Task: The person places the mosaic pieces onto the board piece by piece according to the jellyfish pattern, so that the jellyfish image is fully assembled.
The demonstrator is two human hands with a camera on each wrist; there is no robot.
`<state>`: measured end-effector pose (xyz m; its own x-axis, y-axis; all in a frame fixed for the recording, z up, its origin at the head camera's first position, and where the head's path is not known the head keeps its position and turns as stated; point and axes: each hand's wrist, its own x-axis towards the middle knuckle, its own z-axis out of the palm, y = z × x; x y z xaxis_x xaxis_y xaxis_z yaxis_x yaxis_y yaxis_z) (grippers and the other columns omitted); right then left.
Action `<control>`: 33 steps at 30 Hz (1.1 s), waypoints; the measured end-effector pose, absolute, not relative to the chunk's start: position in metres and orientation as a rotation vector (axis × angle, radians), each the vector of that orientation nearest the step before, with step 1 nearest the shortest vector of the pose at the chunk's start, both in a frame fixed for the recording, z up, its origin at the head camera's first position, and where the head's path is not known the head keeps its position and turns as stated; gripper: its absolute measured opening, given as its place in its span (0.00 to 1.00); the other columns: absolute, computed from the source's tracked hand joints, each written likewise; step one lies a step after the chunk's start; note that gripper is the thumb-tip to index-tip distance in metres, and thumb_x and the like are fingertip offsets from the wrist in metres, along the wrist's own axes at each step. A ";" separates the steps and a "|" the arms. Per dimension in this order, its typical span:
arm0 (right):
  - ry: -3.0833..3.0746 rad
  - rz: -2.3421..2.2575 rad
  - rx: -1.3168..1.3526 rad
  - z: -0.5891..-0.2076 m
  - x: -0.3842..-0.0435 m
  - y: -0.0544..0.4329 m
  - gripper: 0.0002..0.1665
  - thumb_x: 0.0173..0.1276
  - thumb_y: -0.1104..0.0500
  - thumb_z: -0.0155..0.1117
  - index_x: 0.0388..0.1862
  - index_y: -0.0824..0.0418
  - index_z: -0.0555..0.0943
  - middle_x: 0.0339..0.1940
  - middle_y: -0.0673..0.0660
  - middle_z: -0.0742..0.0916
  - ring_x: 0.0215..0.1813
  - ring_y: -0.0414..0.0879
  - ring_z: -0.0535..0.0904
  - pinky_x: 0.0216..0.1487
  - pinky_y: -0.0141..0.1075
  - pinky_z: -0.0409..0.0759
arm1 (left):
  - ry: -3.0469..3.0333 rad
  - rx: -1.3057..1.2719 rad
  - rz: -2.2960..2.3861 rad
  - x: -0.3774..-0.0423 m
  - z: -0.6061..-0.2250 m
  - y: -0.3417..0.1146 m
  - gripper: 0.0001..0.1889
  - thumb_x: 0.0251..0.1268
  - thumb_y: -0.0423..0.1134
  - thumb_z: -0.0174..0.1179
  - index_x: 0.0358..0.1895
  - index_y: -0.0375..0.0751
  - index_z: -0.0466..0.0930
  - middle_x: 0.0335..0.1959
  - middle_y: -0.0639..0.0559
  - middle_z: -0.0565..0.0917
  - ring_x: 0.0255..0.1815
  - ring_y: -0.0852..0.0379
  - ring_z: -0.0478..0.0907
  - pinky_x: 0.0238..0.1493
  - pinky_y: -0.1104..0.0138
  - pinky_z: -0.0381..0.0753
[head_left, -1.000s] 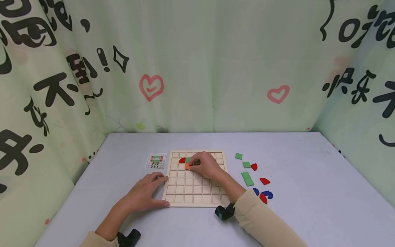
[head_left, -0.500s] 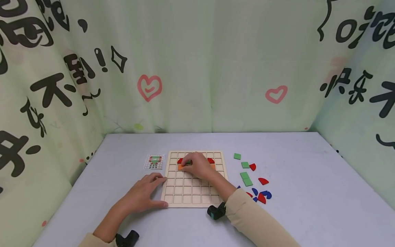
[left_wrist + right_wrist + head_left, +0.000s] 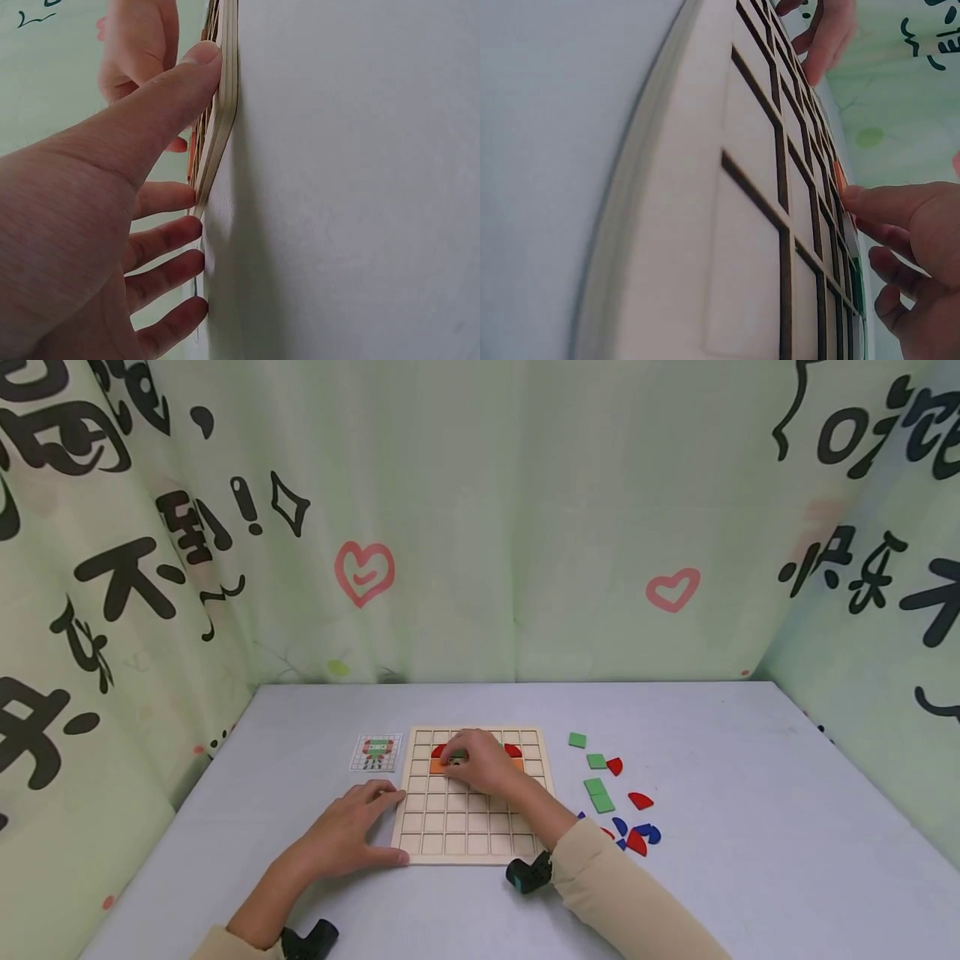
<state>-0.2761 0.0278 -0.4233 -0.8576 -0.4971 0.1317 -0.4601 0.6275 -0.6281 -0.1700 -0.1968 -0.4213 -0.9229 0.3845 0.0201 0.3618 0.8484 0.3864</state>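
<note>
A wooden grid board (image 3: 450, 827) lies on the table. My left hand (image 3: 348, 827) rests at its left side, fingers spread straight; in the left wrist view its thumb (image 3: 169, 94) touches the board's edge. My right hand (image 3: 487, 764) is over the upper part of the board, fingers bent. Its fingertips hold an orange tile (image 3: 436, 767) in a cell just below a red curved piece (image 3: 438, 750). The right wrist view shows the thumb tip against that orange tile (image 3: 841, 178). A second red piece (image 3: 513, 750) and more orange (image 3: 518, 764) show beyond the hand, which hides the cells between.
A small picture card (image 3: 377, 752) with a green and red figure lies left of the board. To the right are loose green squares (image 3: 598, 795), red pieces (image 3: 641, 800) and blue pieces (image 3: 619, 827). A printed curtain (image 3: 517, 527) surrounds the table.
My right hand has moved left with the orange tile, which now lies under the left red piece. The red piece on the right has come into sight. My left hand stays at the board's edge.
</note>
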 end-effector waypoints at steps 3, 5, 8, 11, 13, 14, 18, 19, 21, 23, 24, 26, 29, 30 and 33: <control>2.781 -1.080 -0.806 -0.422 -0.274 0.034 0.06 0.60 0.62 0.70 0.37 0.56 0.87 0.44 0.51 0.87 0.48 0.48 0.79 0.53 0.42 0.78 | 2.961 0.584 0.596 -0.170 -0.421 -0.196 0.43 0.45 0.63 0.71 0.66 0.46 0.72 0.62 0.52 0.71 0.63 0.51 0.68 0.61 0.49 0.70; 2.784 -1.097 -0.826 -0.421 -0.272 0.039 0.07 0.60 0.63 0.70 0.38 0.56 0.87 0.43 0.52 0.87 0.38 0.46 0.77 0.43 0.39 0.76 | 2.960 0.582 0.594 -0.170 -0.422 -0.196 0.43 0.45 0.64 0.71 0.66 0.46 0.72 0.62 0.52 0.71 0.63 0.51 0.68 0.62 0.49 0.70; 2.807 -1.104 -0.841 -0.420 -0.270 0.047 0.08 0.59 0.63 0.70 0.38 0.57 0.87 0.41 0.52 0.87 0.30 0.43 0.71 0.35 0.34 0.71 | 2.963 0.586 0.594 -0.170 -0.423 -0.196 0.43 0.45 0.64 0.71 0.66 0.46 0.72 0.62 0.52 0.71 0.63 0.51 0.68 0.62 0.49 0.70; 2.827 -1.112 -0.810 -0.419 -0.269 0.054 0.08 0.59 0.62 0.71 0.39 0.56 0.87 0.42 0.51 0.87 0.30 0.42 0.70 0.34 0.33 0.69 | 2.971 0.598 0.590 -0.171 -0.424 -0.195 0.43 0.45 0.63 0.71 0.66 0.46 0.72 0.62 0.52 0.71 0.63 0.51 0.69 0.61 0.49 0.70; 2.840 -1.113 -0.783 -0.418 -0.267 0.058 0.08 0.59 0.62 0.71 0.39 0.56 0.87 0.43 0.51 0.87 0.32 0.42 0.70 0.34 0.33 0.70 | 2.973 0.604 0.593 -0.171 -0.424 -0.195 0.43 0.45 0.63 0.71 0.65 0.46 0.72 0.62 0.52 0.72 0.63 0.51 0.69 0.61 0.49 0.70; 2.845 -1.117 -0.774 -0.417 -0.267 0.061 0.08 0.59 0.62 0.71 0.39 0.56 0.87 0.43 0.51 0.87 0.32 0.43 0.71 0.34 0.34 0.70 | 2.973 0.604 0.596 -0.171 -0.424 -0.195 0.43 0.45 0.62 0.71 0.65 0.45 0.72 0.62 0.52 0.72 0.63 0.51 0.69 0.61 0.49 0.70; 2.856 -1.121 -0.723 -0.415 -0.264 0.070 0.08 0.60 0.61 0.71 0.39 0.56 0.87 0.42 0.50 0.87 0.34 0.45 0.72 0.35 0.34 0.70 | 2.973 0.596 0.600 -0.170 -0.424 -0.196 0.43 0.44 0.62 0.72 0.65 0.45 0.73 0.62 0.52 0.72 0.63 0.51 0.69 0.61 0.49 0.70; 2.857 -1.124 -0.707 -0.415 -0.264 0.072 0.08 0.60 0.61 0.71 0.39 0.56 0.87 0.41 0.50 0.87 0.33 0.45 0.72 0.35 0.34 0.70 | 2.973 0.589 0.598 -0.170 -0.424 -0.196 0.43 0.44 0.61 0.72 0.65 0.45 0.73 0.62 0.52 0.72 0.63 0.51 0.69 0.62 0.49 0.70; 2.859 -1.124 -0.672 -0.414 -0.263 0.077 0.09 0.60 0.60 0.71 0.40 0.55 0.87 0.38 0.51 0.86 0.33 0.45 0.71 0.34 0.34 0.69 | 2.973 0.579 0.601 -0.169 -0.424 -0.196 0.43 0.44 0.61 0.73 0.65 0.45 0.73 0.62 0.52 0.72 0.63 0.51 0.68 0.62 0.49 0.70; 2.865 -1.126 -0.647 -0.414 -0.262 0.082 0.09 0.60 0.60 0.71 0.40 0.55 0.87 0.37 0.51 0.85 0.32 0.45 0.70 0.34 0.34 0.69 | 2.973 0.578 0.602 -0.169 -0.422 -0.196 0.43 0.44 0.61 0.73 0.65 0.45 0.73 0.62 0.52 0.72 0.63 0.50 0.69 0.62 0.49 0.70; 2.868 -1.126 -0.633 -0.413 -0.261 0.085 0.09 0.60 0.60 0.71 0.41 0.55 0.87 0.37 0.51 0.85 0.33 0.45 0.70 0.35 0.35 0.69 | 2.973 0.576 0.603 -0.169 -0.422 -0.196 0.43 0.44 0.61 0.73 0.65 0.45 0.73 0.62 0.51 0.72 0.63 0.50 0.69 0.62 0.49 0.70; 2.878 -1.117 -0.622 -0.413 -0.261 0.090 0.10 0.60 0.60 0.71 0.41 0.55 0.87 0.39 0.51 0.85 0.35 0.45 0.72 0.36 0.35 0.70 | 2.974 0.584 0.601 -0.168 -0.421 -0.196 0.43 0.44 0.61 0.72 0.65 0.45 0.72 0.62 0.51 0.72 0.63 0.50 0.69 0.63 0.49 0.70; 2.887 -1.110 -0.595 -0.412 -0.259 0.099 0.09 0.60 0.60 0.71 0.41 0.54 0.87 0.44 0.50 0.86 0.40 0.46 0.73 0.38 0.35 0.72 | 2.976 0.590 0.596 -0.168 -0.421 -0.196 0.43 0.44 0.61 0.72 0.65 0.45 0.72 0.62 0.51 0.72 0.63 0.50 0.69 0.62 0.49 0.70; 2.894 -1.105 -0.592 -0.413 -0.258 0.102 0.09 0.60 0.61 0.71 0.41 0.55 0.87 0.44 0.50 0.86 0.41 0.46 0.74 0.38 0.34 0.72 | 2.976 0.591 0.597 -0.168 -0.421 -0.196 0.43 0.44 0.61 0.72 0.65 0.45 0.72 0.62 0.51 0.72 0.63 0.50 0.69 0.62 0.49 0.70; 2.914 -1.086 -0.554 -0.413 -0.258 0.111 0.09 0.60 0.59 0.71 0.41 0.54 0.87 0.45 0.51 0.86 0.42 0.47 0.75 0.37 0.34 0.73 | 2.972 0.581 0.601 -0.169 -0.422 -0.195 0.43 0.44 0.62 0.72 0.65 0.45 0.72 0.63 0.51 0.72 0.63 0.50 0.68 0.63 0.49 0.69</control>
